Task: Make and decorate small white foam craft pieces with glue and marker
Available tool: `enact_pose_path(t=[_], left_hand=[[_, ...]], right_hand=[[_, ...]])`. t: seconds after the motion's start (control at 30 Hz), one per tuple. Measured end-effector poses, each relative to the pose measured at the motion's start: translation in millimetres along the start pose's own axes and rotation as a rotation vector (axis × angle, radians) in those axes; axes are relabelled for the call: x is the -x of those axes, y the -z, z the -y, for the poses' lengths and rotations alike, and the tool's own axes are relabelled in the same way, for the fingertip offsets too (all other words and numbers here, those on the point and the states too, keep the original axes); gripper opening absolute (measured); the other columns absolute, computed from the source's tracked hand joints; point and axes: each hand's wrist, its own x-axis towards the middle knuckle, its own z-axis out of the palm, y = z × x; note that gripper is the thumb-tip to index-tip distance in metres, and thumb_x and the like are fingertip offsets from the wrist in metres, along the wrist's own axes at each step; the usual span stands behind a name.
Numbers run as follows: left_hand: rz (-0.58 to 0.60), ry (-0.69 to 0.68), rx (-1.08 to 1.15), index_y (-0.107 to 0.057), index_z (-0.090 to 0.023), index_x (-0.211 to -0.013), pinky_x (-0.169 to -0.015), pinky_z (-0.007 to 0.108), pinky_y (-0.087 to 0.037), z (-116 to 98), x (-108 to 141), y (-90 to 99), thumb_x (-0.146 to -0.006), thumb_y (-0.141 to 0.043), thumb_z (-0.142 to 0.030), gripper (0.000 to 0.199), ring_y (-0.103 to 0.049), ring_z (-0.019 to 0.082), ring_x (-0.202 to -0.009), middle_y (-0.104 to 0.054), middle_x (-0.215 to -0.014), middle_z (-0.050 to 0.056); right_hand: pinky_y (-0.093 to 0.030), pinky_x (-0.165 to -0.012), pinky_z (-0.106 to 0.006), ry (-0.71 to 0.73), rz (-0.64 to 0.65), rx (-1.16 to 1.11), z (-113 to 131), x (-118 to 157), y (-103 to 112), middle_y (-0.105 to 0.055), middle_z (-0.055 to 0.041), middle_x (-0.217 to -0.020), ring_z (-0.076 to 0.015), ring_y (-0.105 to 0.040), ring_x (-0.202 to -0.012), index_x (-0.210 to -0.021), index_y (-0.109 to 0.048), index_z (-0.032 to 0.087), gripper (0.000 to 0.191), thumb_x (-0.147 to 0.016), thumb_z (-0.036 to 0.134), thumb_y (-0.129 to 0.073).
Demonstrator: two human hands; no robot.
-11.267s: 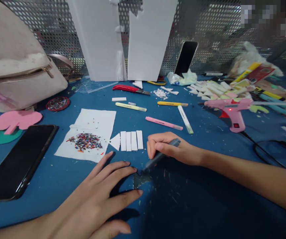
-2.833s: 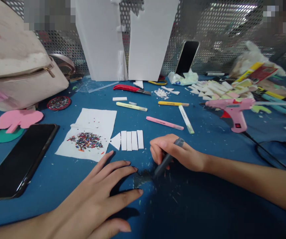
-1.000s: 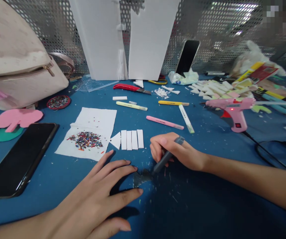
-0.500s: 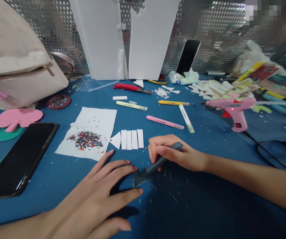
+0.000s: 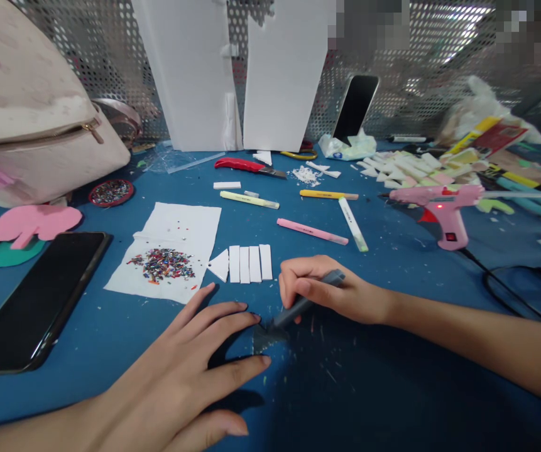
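Observation:
My left hand [image 5: 204,364] lies on the blue table with its fingers spread, holding nothing. My right hand [image 5: 324,285] is closed around a dark grey pen [image 5: 293,311], whose tip points down and left at a small dark patch [image 5: 265,339] beside my left fingertips. Whether that patch is a separate piece or a mark is hard to tell. Just beyond my hands lie a white triangle [image 5: 219,265] and several white strips [image 5: 250,263] side by side. To their left, a white paper sheet [image 5: 199,223] bears a heap of multicoloured beads [image 5: 164,265].
Yellow [image 5: 249,200], pink [image 5: 312,231], orange [image 5: 329,194] and white-green [image 5: 353,224] pens lie ahead. A red-handled cutter [image 5: 246,166] is farther back. At right is a pink glue gun [image 5: 453,210] with its cable; at left, a black phone [image 5: 39,301] and a bag [image 5: 39,119].
My right hand and the grey pen have shifted very slightly. My left hand keeps its place.

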Motion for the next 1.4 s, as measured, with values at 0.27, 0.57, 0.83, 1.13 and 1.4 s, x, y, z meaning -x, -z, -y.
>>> enact_pose_path(t=[0.27,0.57,0.83,1.13,1.4], left_hand=[[0.012,-0.006,-0.011,-0.05,-0.032,-0.144,-0.119,0.063,-0.014,1.4,-2.6,4.4,-0.1,-0.047,-0.055,0.05,-0.039,0.028,-0.141,-0.051,-0.146,0.008],[-0.006,0.007,0.013,-0.051,-0.032,-0.143,-0.119,0.063,-0.014,0.1,-1.0,-0.2,-0.1,-0.043,-0.056,0.049,-0.038,0.029,-0.142,-0.05,-0.147,0.008],[0.005,-0.006,0.002,-0.05,-0.032,-0.144,-0.119,0.063,-0.016,1.1,-1.4,3.5,-0.099,-0.048,-0.056,0.051,-0.041,0.03,-0.14,-0.05,-0.147,0.008],[0.018,0.001,-0.003,-0.051,-0.032,-0.143,-0.118,0.064,-0.017,0.0,-2.1,4.3,-0.099,-0.049,-0.055,0.05,-0.042,0.03,-0.14,-0.052,-0.146,0.008],[0.014,0.004,-0.002,-0.051,-0.033,-0.143,-0.119,0.063,-0.018,1.1,-3.3,3.0,-0.099,-0.048,-0.057,0.051,-0.042,0.03,-0.14,-0.052,-0.146,0.008]], right_hand=[[-0.047,-0.059,-0.022,-0.007,0.03,0.005,0.9,-1.2,0.8,-0.06,-0.0035,-0.072,-0.0125,-0.062,-0.064,-0.08,-0.064,0.011,0.046,-0.1,0.05,-0.052],[-0.047,-0.058,-0.021,-0.029,0.078,-0.042,1.6,-0.9,0.2,-0.06,-0.0034,-0.074,-0.012,-0.062,-0.063,-0.079,-0.063,0.011,0.043,-0.099,0.049,-0.054],[-0.048,-0.059,-0.022,-0.038,0.069,-0.041,3.7,-1.2,0.0,-0.061,-0.0034,-0.074,-0.0123,-0.063,-0.065,-0.08,-0.063,0.011,0.042,-0.098,0.049,-0.056],[-0.047,-0.061,-0.022,-0.033,0.058,-0.026,2.8,-0.8,0.0,-0.063,-0.0047,-0.075,-0.013,-0.063,-0.068,-0.082,-0.063,0.011,0.04,-0.097,0.048,-0.058],[-0.046,-0.061,-0.022,-0.033,0.082,-0.008,4.3,-1.7,0.5,-0.064,-0.0048,-0.075,-0.0134,-0.061,-0.069,-0.082,-0.063,0.012,0.041,-0.096,0.05,-0.058]])
